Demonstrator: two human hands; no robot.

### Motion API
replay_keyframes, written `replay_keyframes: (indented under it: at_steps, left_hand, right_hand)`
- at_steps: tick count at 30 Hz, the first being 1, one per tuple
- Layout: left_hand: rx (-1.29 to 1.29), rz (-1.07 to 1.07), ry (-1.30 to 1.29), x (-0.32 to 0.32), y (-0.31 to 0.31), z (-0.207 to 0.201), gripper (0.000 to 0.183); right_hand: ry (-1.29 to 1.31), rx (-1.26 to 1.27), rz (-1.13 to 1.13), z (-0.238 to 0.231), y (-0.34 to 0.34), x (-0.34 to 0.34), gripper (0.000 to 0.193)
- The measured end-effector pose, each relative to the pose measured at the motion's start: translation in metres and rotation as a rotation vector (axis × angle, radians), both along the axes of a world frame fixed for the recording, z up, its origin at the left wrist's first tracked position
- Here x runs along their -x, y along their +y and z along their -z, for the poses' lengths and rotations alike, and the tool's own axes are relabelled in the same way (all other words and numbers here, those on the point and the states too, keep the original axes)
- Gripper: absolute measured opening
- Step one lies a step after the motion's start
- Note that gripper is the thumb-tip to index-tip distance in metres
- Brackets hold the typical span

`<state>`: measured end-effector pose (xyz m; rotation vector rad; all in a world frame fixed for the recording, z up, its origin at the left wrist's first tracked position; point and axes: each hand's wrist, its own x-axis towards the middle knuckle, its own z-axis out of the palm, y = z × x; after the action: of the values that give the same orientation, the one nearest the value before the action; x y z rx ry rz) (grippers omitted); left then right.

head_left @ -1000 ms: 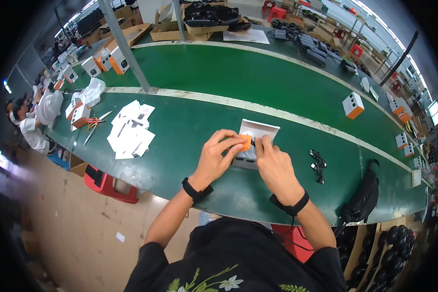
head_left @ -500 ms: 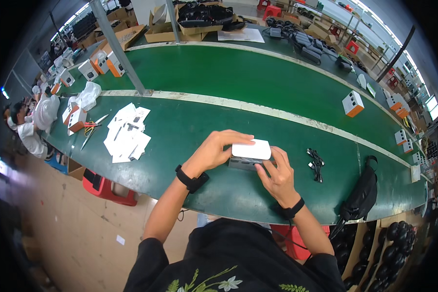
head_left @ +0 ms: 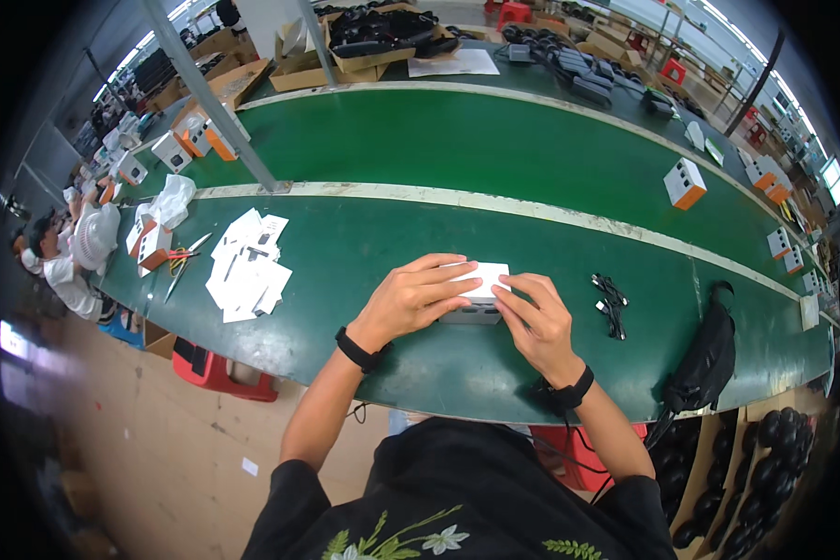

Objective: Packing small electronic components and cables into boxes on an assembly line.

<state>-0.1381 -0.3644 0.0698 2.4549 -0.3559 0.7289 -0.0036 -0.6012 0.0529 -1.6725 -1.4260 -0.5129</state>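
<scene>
Between my hands, on the green work surface, stands a small box with a white top flap [head_left: 491,278] and a grey front [head_left: 474,316]. My left hand [head_left: 420,295] grips it from the left, its fingers laid across the white flap. On the right side, my right hand [head_left: 538,322] holds the box, with fingertips on the flap's edge and the thumb by the front. What lies inside the box is hidden. To the right of my right hand lie bundled black cables [head_left: 611,305].
White leaflets [head_left: 250,271] are piled at left, near scissors [head_left: 182,260] and a white-orange box [head_left: 155,247]. A black bag [head_left: 701,359] lies at the right edge. Another white-orange box [head_left: 685,184] stands on the green belt [head_left: 438,131]. A metal post [head_left: 215,103] rises at left.
My left fingers have slid further over the white flap, which now sits lower and flatter on the box. My right fingertips have come onto its top edge. The whole view has shifted slightly.
</scene>
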Motion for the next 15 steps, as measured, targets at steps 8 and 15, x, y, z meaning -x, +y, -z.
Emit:
replay_keyframes:
  at_steps: [8, 15]
  left_hand:
    - [-0.138, 0.118, 0.074, 0.019, -0.002, -0.003, 0.052]
    - [-0.07, 0.202, 0.162, 0.012, 0.019, 0.006, 0.059]
  right_hand:
    - [0.167, 0.134, -0.028, 0.0, -0.017, 0.01, 0.03]
    - [0.245, 0.094, -0.117, 0.024, 0.007, 0.002, 0.029]
